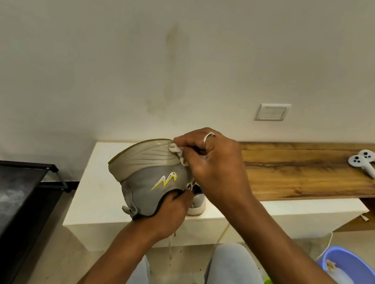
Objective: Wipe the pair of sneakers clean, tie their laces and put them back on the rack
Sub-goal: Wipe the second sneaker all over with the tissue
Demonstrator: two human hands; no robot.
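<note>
A grey sneaker [144, 174] with a yellow-white zigzag logo is held on its side in the air, its pale ribbed sole facing up. My left hand [169, 208] reaches into its opening and grips the collar. My right hand [212, 163] pinches a small white cloth [177, 151] against the edge of the sole. A loose lace [170, 246] hangs below the shoe. The second sneaker [196, 203] stands on the white ledge [95, 192], mostly hidden behind my hands. The black shoe rack [0, 213] stands at the lower left.
A wooden shelf [307, 177] runs to the right with two white game controllers [365, 162] and a pink object on it. A purple basin [354, 273] holding cloths sits on the floor at the right. My knees fill the bottom centre.
</note>
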